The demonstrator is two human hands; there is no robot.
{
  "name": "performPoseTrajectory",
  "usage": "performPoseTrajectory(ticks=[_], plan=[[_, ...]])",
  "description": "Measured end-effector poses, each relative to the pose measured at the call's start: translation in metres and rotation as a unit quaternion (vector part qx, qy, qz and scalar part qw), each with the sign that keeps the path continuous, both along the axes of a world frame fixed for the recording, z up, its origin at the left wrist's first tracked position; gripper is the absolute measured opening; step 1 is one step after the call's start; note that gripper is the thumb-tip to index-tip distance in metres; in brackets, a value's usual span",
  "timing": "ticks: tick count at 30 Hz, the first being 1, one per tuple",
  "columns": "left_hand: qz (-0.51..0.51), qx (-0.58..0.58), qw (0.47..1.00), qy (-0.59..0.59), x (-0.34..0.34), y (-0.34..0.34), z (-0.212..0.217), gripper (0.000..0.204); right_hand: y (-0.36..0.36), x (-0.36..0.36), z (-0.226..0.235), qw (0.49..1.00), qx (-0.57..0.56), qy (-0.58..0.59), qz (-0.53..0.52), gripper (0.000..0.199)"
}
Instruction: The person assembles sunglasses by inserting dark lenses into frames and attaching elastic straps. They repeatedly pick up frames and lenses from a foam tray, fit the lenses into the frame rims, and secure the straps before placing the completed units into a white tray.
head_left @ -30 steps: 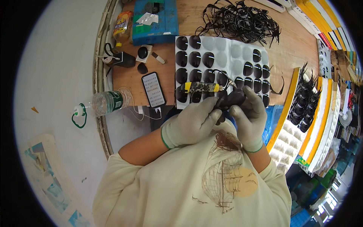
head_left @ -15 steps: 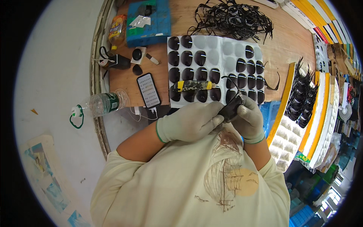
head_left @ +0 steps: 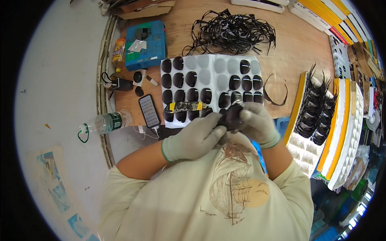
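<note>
In front of my chest, both gloved hands hold a pair of dark sunglasses. My left hand pinches one side between thumb and fingers, while my right hand grips the other side. The fingers hide part of the frame. Just beyond them lies a white sheet bearing rows of dark lenses, with several pale lens-shaped spots in the upper rows. Across the lower left lenses rests a slim tool with yellow ends and a worn dark middle; I cannot tell its kind.
A tangled heap of black eyeglass frames lies at the back. One loose frame is right of the sheet. Trays of sunglasses stand at the right. On the left are a phone, a blue box and a plastic bottle.
The sunglasses have turned in my hands: a dark lens now shows, and the temple that stuck up no longer does. My view has shifted, so the table sits lower and further left.
</note>
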State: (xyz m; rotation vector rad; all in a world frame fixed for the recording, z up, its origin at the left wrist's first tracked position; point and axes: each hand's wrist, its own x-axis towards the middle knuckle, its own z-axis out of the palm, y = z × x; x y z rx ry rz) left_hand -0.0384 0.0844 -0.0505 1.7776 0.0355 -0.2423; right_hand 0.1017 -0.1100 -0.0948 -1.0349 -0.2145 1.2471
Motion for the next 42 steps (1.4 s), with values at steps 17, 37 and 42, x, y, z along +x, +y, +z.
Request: performPoseTrajectory(ticks=[17, 37, 42], plan=[[0.132, -0.012, 0.990, -0.056, -0.037, 0.003, -0.025, 0.026, 0.025, -0.023, -0.001, 0.999, -0.001, 0.040, 0.014, 0.030], [-0.023, 0.016, 0.998, 0.060, -0.091, 0.082, 0.010, 0.025, 0.063, -0.131, 0.010, 0.999, -0.008, 0.006, -0.052, 0.034], [0.002, -0.005, 0.999, -0.049, -0.078, 0.069, -0.014, 0.029, 0.066, -0.111, 0.006, 0.994, -0.016, -0.015, -0.102, 0.038]])
